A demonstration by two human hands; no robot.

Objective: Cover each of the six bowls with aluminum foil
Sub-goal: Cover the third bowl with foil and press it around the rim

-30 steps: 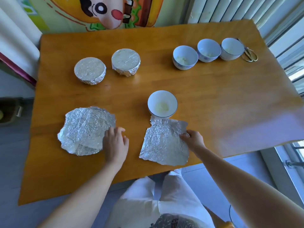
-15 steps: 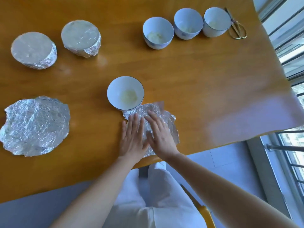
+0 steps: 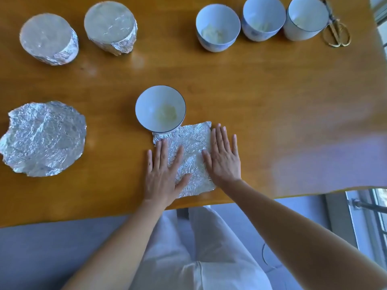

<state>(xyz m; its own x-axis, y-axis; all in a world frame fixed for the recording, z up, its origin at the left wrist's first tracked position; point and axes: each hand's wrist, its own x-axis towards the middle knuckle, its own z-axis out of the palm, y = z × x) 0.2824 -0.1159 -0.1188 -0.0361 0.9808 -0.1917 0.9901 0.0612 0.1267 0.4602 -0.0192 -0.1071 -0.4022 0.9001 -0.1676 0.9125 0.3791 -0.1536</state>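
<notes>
Since half a second ago both hands have slid apart from the middle of the foil sheet (image 3: 191,147). The left hand (image 3: 163,170) now lies flat on its left part and the right hand (image 3: 224,155) flat along its right edge. The fingers are straight, pressing and gripping nothing.

On the desk (image 3: 261,97), a crumpled round foil piece (image 3: 44,141) waits at the near left. The sheet lies at the near edge, its far left corner at the foot of the open bowl (image 3: 160,108). Two foil-covered bowls (image 3: 49,38) stand far left; I judge those done. Three uncovered bowls (image 3: 263,17) sit in a row far right, so four remain. The scissors (image 3: 336,34) lie just right of the row.
</notes>
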